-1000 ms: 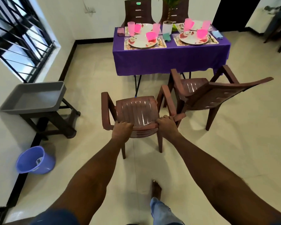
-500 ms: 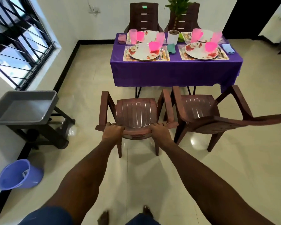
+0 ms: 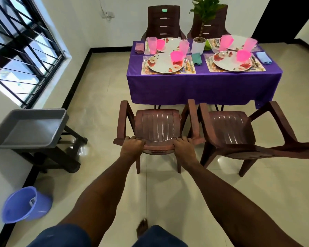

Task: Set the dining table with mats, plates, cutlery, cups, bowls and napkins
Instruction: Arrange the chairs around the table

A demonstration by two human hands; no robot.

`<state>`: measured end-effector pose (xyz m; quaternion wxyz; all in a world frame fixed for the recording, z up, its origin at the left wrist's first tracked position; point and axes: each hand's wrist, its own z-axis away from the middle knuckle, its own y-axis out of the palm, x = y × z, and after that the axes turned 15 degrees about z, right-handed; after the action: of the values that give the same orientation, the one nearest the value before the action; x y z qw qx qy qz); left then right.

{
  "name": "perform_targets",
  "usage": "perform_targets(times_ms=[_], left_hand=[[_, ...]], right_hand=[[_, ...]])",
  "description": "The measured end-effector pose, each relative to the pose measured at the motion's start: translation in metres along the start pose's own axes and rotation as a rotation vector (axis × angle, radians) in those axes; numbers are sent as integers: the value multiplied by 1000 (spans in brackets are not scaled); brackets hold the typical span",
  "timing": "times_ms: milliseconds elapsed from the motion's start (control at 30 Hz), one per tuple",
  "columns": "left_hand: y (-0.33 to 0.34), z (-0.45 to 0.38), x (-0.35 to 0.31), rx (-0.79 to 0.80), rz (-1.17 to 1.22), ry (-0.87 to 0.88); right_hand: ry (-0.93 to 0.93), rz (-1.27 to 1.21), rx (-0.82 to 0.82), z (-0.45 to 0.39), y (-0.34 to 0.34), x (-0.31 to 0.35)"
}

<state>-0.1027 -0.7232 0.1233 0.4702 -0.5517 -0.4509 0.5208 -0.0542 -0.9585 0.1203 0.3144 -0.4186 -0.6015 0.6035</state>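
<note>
Pushed closer to the purple-clothed table point(image 3: 203, 86) than a moment earlier, a brown chair point(image 3: 157, 125) is gripped at its top rail by the left hand point(image 3: 131, 147) and right hand point(image 3: 184, 148), fingers curled over it. Plates point(image 3: 165, 63), pink cups point(image 3: 152, 45) and napkins point(image 3: 196, 58) are laid on mats point(image 3: 168, 72).

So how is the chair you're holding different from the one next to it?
Both hands, left hand and right hand, grip the back of the held chair, which faces the table squarely; nobody touches the other chair, which stands turned at an angle. Both are brown, ribbed, with armrests.
</note>
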Motion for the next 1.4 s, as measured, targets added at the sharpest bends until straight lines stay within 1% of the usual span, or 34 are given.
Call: perform_targets(times_ms=[133,233,333,433,500,633,733,833,867,967,1033,1100,1200,1333,1400], left_hand=[[3,1,-5,27,17,-12],[3,1,-7,56,-21,-27],[3,6,-13,68,10,-127],[4,15,-26,44,124,-250],[7,26,-33,30,180,-300],[25,62,-44,14,159,-278],[19,71,-48,103,227,-289],[-8,63,-41,228,306,-297],[-16,65,-40,216,325,-291],[-26,85,-49,103,402,-291],[-20,109,-59,44,454,-278],[-7,127,-63,-12,446,-234],[12,174,-65,-36,429,-221],[17,257,-80,-72,406,-247],[19,309,-81,-37,402,-245]], right_hand=[[8,-20,-23,4,-3,-1],[-15,11,41,4,-9,-3],[-29,29,94,9,-17,-1],[-8,10,104,23,-17,2],[-13,54,115,38,-12,4],[-2,42,136,65,-10,6],[-27,4,221,72,-21,3],[-44,-33,300,69,-38,0],[-40,-53,296,72,-42,0],[26,-158,196,93,-48,11],[47,-196,142,116,-45,24],[38,-188,86,137,-39,34],[9,-154,15,184,-34,61],[22,-150,6,249,-33,108],[22,-156,23,290,-33,138]])
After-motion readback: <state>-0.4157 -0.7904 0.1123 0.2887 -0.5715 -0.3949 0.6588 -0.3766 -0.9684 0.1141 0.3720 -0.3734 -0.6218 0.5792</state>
